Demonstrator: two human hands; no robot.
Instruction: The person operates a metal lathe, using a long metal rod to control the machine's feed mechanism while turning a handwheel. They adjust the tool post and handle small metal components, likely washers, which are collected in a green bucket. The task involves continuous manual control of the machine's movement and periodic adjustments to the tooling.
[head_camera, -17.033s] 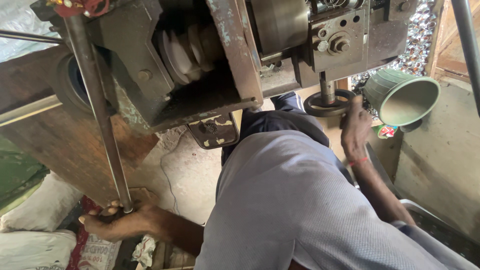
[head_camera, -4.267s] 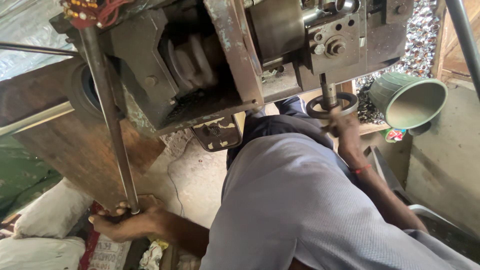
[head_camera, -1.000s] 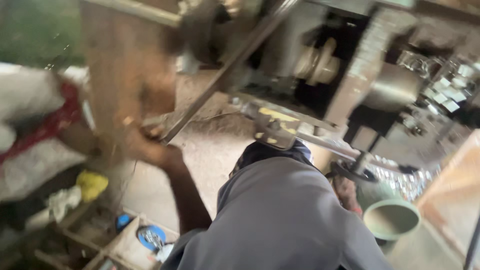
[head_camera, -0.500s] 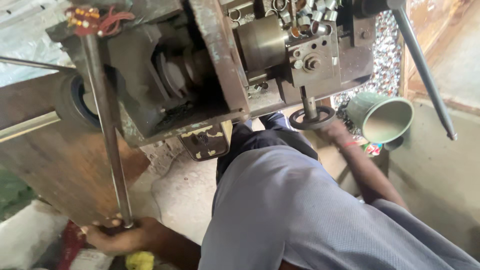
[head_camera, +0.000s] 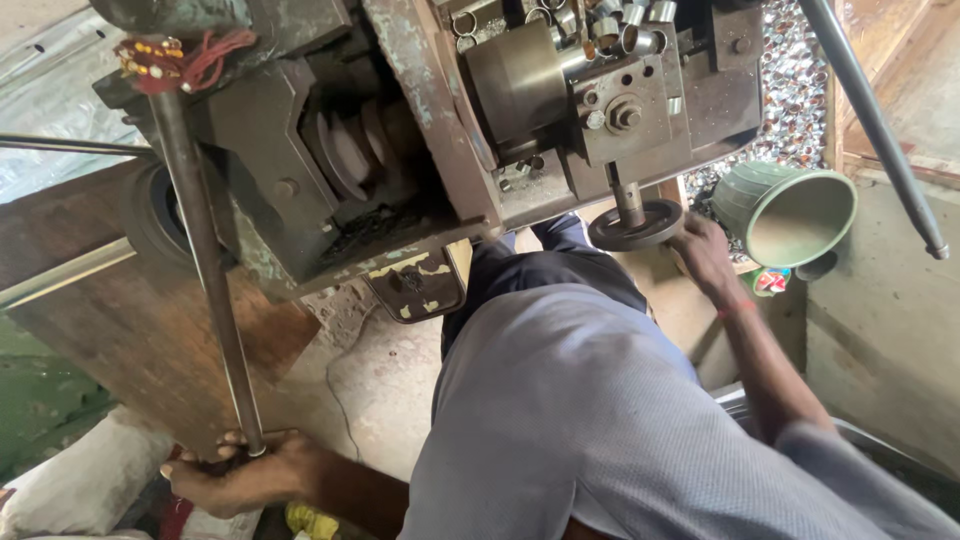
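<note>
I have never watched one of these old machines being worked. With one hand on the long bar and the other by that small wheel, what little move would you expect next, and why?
Probably a slight turn of the handwheel. The right hand rests at its rim, while the left hand already grips the long steel lever at its lower end, so the wheel looks like the control not yet firmly held.

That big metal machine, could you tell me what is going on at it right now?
A person leans over a heavy metal machine. The left hand grips the lower end of a long steel lever. The right hand rests on a small round handwheel under the machine. A green mug lies tipped beside it.
</note>
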